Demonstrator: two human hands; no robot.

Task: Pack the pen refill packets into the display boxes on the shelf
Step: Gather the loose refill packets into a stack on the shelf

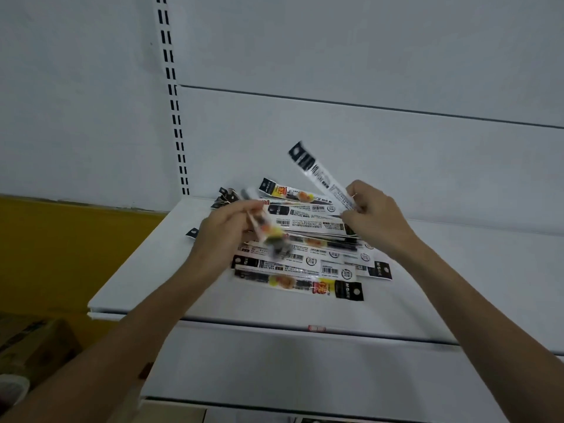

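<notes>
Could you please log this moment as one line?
left hand grips blurred packet; right hand pinches raised packet; pile lies on shelf

slotted upright (pixel 174 96) | white back panel (pixel 366 56) | yellow panel (pixel 61 239) | cardboard box (pixel 33 340) lower left

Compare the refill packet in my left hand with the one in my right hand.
The long plastic packet with yellow-orange print, gripped by the left hand, slants down low over the loose packet pile and is blurred. The black-and-white plastic packet, pinched by the right hand, sticks up above the pile, sharper. Both are long, narrow and held near one end.
</notes>
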